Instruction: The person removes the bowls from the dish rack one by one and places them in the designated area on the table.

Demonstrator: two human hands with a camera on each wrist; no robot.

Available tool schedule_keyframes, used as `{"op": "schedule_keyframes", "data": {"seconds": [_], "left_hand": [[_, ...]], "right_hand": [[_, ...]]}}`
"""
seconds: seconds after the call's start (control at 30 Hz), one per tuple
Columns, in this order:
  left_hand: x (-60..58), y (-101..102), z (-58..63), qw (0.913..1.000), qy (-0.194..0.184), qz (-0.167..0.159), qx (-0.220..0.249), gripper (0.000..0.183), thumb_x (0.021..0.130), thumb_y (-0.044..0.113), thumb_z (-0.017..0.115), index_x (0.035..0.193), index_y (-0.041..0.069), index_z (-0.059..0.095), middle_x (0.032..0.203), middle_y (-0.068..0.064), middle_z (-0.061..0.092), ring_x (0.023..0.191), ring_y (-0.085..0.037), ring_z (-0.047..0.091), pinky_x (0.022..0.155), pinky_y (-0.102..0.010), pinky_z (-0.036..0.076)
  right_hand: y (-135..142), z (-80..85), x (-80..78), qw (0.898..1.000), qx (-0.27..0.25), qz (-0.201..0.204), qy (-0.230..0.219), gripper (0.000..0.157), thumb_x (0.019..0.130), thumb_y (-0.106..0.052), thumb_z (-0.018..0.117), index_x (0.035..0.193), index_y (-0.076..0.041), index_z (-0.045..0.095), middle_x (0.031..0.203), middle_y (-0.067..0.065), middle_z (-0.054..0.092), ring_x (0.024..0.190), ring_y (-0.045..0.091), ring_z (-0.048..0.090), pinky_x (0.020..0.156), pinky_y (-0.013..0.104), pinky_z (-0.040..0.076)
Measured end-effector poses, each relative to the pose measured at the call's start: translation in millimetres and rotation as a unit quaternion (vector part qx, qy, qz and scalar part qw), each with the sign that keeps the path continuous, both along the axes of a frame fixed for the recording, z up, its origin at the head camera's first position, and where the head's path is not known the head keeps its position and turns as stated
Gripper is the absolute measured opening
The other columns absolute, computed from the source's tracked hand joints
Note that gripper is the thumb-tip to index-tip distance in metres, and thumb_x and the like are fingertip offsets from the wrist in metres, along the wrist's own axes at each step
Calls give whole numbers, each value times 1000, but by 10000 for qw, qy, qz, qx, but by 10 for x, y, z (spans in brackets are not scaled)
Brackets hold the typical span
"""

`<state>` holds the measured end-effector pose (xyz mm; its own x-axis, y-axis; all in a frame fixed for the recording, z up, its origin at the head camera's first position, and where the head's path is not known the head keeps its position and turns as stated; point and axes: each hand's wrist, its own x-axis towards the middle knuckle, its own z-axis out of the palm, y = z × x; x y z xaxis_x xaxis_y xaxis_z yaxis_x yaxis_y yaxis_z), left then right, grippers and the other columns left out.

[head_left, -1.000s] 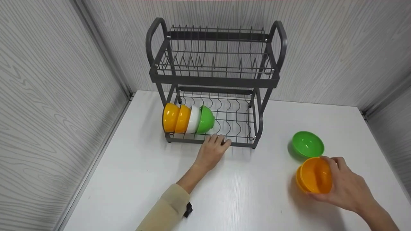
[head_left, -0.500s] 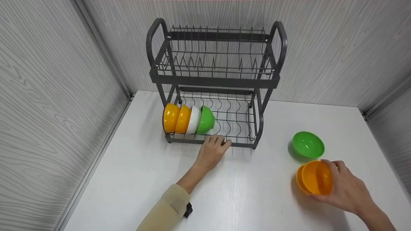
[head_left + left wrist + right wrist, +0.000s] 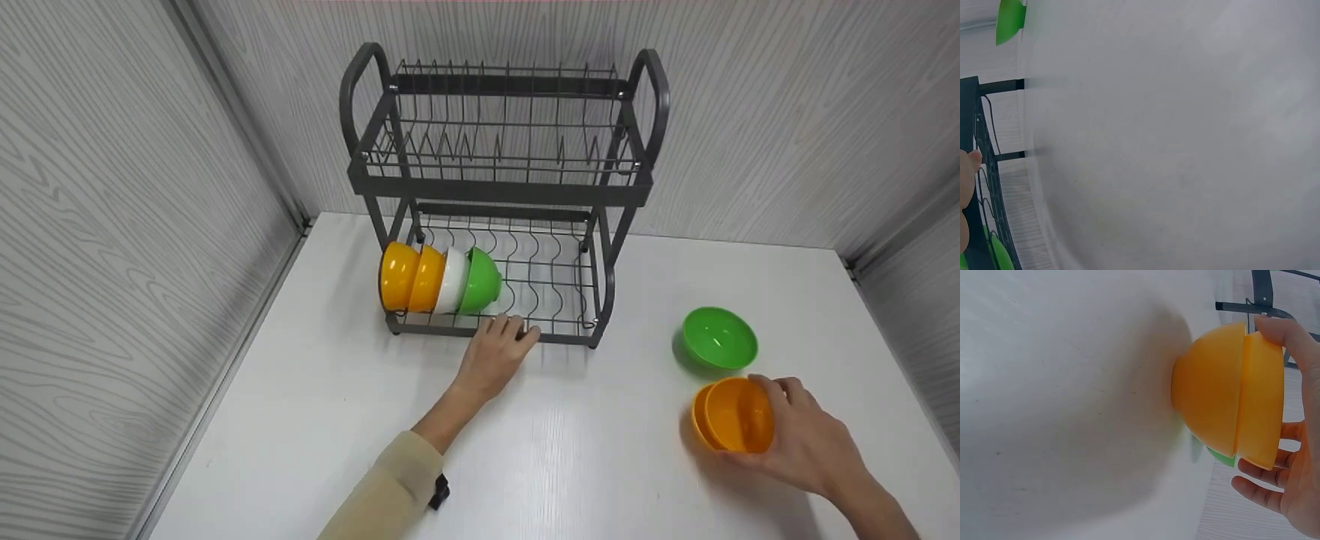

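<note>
In the head view, my right hand [image 3: 810, 442] pinches the rim of an orange bowl [image 3: 731, 416], thumb on the near side and fingers on the far side. This bowl sits nested in a second orange bowl [image 3: 699, 420], whose base meets the table in the right wrist view [image 3: 1202, 382]. Just behind them a green bowl [image 3: 720, 337] stands upright. My left hand [image 3: 491, 356] holds the front rail of a black two-tier dish rack [image 3: 499, 191], fingers bent over it. Left of that hand, a green bowl [image 3: 484, 281], a white bowl [image 3: 452, 281] and two orange bowls [image 3: 401, 274] stand on edge in the lower tier.
The rack's upper tier [image 3: 517, 124] has wire dividers and side handles. Wire slots [image 3: 544, 289] continue right of the green racked bowl. White table [image 3: 570, 450] lies between the hands. Wood-patterned walls [image 3: 780, 120] enclose the back and sides.
My right hand and the upper orange bowl have shifted slightly down, toward the near edge, showing more of the lower bowl's rim. My left hand and the rack have stayed in place.
</note>
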<state>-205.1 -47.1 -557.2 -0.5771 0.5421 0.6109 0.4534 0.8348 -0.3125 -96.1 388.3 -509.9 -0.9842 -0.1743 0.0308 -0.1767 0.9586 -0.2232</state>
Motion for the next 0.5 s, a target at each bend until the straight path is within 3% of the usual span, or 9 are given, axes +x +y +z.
{"op": "schedule_keyframes", "data": {"seconds": [0.5], "left_hand": [[-14,2,-19,10000,-19,-46,50,24,92,8,74,109,24,70,101,0,65,93,-18,61,79,-28,53]], "right_hand": [[-6,-46,-58,9997,69,-47,-232,124,63,-78,86,148,1,41,129,32,51,94,42,62,62,58,58]]}}
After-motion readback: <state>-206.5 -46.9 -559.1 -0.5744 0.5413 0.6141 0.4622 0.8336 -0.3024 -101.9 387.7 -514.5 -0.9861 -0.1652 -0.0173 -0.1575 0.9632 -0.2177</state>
